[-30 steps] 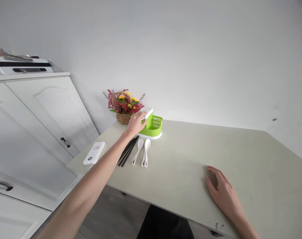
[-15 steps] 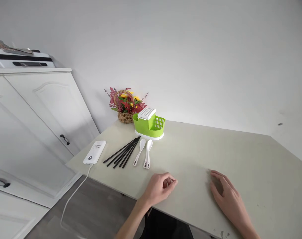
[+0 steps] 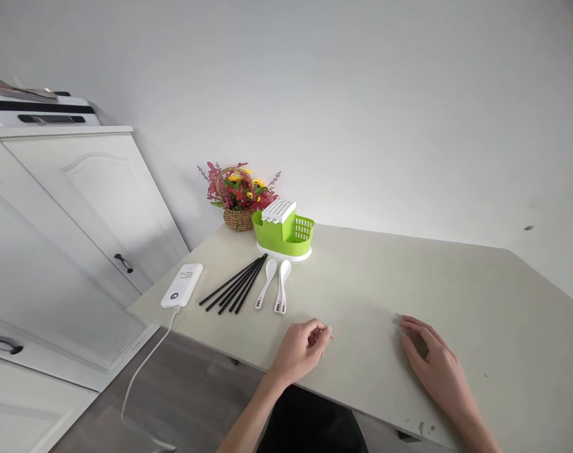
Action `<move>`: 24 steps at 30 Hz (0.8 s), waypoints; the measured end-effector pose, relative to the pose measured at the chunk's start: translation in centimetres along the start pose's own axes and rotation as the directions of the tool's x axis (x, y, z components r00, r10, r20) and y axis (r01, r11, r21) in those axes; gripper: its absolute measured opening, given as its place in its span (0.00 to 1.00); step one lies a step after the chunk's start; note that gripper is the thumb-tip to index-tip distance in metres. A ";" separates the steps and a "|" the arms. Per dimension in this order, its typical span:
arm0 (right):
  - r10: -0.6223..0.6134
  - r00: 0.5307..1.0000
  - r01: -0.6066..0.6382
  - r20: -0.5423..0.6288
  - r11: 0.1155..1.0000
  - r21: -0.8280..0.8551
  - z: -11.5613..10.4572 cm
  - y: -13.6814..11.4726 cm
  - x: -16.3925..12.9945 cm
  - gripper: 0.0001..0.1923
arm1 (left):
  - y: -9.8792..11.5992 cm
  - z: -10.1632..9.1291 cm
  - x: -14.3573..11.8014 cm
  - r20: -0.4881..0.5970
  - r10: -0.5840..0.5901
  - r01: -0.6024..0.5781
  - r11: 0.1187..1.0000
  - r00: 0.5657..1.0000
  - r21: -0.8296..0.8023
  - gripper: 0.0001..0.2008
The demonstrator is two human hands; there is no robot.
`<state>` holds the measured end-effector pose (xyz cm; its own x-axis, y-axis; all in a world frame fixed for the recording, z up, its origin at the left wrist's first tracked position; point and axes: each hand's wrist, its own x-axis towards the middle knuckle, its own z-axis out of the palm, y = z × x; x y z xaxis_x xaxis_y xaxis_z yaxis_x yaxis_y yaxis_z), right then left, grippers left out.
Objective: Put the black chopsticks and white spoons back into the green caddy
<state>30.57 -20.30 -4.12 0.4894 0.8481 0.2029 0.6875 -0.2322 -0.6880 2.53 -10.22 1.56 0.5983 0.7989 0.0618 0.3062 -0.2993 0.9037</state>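
1. Left hand [image 3: 301,350]: lower centre of frame, fingers curled loosely inward toward the palm, holding nothing; forearm runs down to the bottom edge.
2. Right hand [image 3: 432,365]: lower right of frame, palm down, fingers extended and slightly spread, lying flat; forearm exits at the bottom right.

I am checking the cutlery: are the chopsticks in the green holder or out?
Out. The black chopsticks lie flat on the table in front of the green holder.

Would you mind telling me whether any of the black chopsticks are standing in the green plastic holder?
No, the black chopsticks all lie flat on the pale table in front of the green plastic holder.
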 end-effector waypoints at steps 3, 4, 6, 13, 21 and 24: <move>-0.014 1.000 0.014 -0.009 1.000 0.002 0.0 0.0 -0.2 0.18 | 0.1 -0.1 0.0 0.010 0.008 -0.008 1.000 1.000 0.007 0.18; -0.014 1.000 0.014 -0.008 1.000 0.002 -0.1 0.0 -0.2 0.18 | 0.2 -0.1 -0.1 0.009 0.012 -0.012 1.000 1.000 0.010 0.18; -0.007 1.000 0.007 0.000 1.000 0.004 -0.1 -0.1 -0.4 0.18 | 0.4 -0.1 -0.1 0.007 0.025 -0.025 1.000 1.000 0.015 0.19; 0.017 1.000 -0.018 0.017 1.000 0.020 -0.4 -0.4 -0.6 0.18 | 0.7 0.0 -0.2 0.002 0.030 -0.030 0.999 1.000 0.036 0.19; 0.010 1.000 -0.010 0.005 1.000 0.021 -0.4 -0.3 -0.6 0.17 | 0.7 0.1 -0.3 0.001 0.020 -0.020 0.999 1.000 0.037 0.18; 0.002 1.000 -0.002 -0.007 1.000 0.020 -0.3 -0.3 -0.5 0.18 | 0.7 0.2 -0.3 -0.006 0.021 -0.021 0.999 1.000 0.039 0.18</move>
<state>30.25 -20.83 -3.82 0.4943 0.8445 0.2062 0.6759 -0.2242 -0.7021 2.73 -10.73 2.12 0.6000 0.7956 0.0837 0.3223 -0.3362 0.8849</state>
